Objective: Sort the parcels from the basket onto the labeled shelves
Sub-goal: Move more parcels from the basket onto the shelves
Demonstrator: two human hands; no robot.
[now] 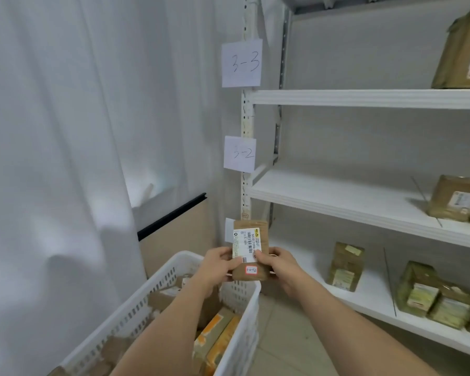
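fingers: left hand (pixel 219 263) and right hand (pixel 278 264) both pinch a small brown parcel (pixel 251 240), held label-up above the basket (pixel 244 316) | done: several parcels already on the shelves (pixel 364 194) | left: this one unplaced, basket holds more | tags: 3-3 (pixel 242 62) and one partly illegible

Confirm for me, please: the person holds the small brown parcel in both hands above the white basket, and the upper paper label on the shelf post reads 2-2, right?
Not quite. In the head view the upper paper label reads 3-3, not 2-2. The rest is right.
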